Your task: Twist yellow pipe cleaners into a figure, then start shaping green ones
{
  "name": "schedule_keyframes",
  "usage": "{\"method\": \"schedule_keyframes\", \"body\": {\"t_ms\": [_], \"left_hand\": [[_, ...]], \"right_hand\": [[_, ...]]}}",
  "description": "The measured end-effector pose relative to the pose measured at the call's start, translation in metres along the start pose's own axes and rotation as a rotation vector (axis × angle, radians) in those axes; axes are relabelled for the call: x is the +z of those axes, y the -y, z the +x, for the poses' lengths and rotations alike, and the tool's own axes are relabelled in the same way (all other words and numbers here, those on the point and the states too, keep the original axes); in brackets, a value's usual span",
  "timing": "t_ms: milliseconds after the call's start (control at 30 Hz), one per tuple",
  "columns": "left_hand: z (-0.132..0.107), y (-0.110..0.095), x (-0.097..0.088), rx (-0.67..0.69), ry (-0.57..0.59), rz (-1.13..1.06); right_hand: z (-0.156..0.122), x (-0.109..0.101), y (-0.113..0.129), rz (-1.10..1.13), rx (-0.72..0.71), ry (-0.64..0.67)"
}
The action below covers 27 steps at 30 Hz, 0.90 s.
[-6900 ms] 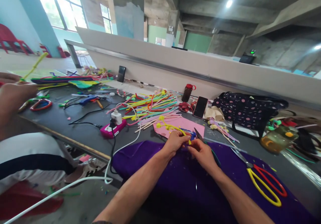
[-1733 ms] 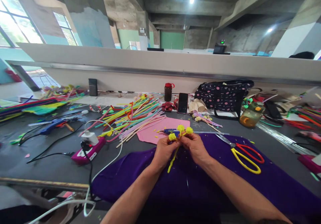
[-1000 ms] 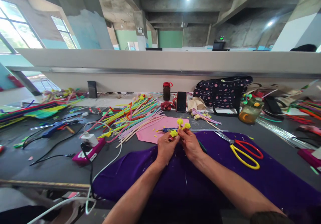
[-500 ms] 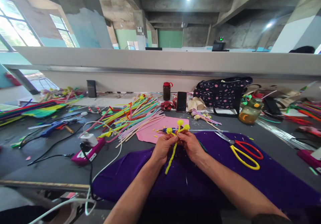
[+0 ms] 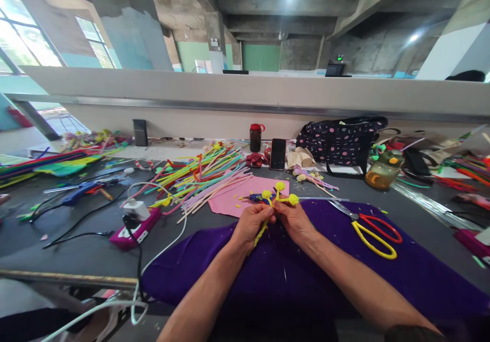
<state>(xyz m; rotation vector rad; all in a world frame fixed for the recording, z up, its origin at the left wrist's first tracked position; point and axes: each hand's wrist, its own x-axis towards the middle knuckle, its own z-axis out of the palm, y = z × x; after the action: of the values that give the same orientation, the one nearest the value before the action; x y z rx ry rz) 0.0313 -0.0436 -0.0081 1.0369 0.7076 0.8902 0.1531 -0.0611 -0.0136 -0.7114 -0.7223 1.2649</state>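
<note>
Two bare forearms reach in from the near side, angled inward over a deep purple cloth (image 5: 291, 281) spread at the near edge of the dark table. They meet at centre, wrists low and knuckles outward. The left hand (image 5: 250, 224) pinches between thumb and forefinger; the right hand (image 5: 295, 223) pinches just beside it, the fingertips nearly together. Between them is a yellow fuzzy-stemmed piece with three round heads (image 5: 279, 186): the heads stand on the far side of the fingers, spread left, centre and right, while a stem trails near and left below the left hand. The grip hides the join.

The step in hand looks like working the branches where they meet. The next move seems to call for a firm pinch by one hand at that join and small fingertip turns by the other, without crushing the heads.

To the right, scissors with one red and one yellow handle (image 5: 356, 217) lie on the cloth, untouched. Just beyond the hands, a blue tool, partly hidden (image 5: 254, 197), lies on a flat pink sheet (image 5: 258, 185). Farther left spreads a bundle of multicoloured fuzzy stems (image 5: 209, 173); farthest, a dark patterned fabric bag (image 5: 337, 143) stands right.
</note>
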Motion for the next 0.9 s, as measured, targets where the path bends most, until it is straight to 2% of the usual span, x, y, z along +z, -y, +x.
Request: {"method": "schedule_keyframes", "body": {"t_ms": [367, 567, 900], "left_hand": [[0.000, 0.002, 0.000, 0.025, -0.019, -0.002], [0.000, 0.000, -0.001, 0.024, -0.031, -0.029], [0.001, 0.004, -0.001, 0.004, 0.010, -0.042]], "right_hand": [[0.004, -0.003, -0.006, 0.093, 0.051, 0.008], [0.007, -0.009, -0.007, 0.164, 0.156, 0.095], [0.006, -0.008, -0.010, 0.116, 0.152, 0.051]]}}
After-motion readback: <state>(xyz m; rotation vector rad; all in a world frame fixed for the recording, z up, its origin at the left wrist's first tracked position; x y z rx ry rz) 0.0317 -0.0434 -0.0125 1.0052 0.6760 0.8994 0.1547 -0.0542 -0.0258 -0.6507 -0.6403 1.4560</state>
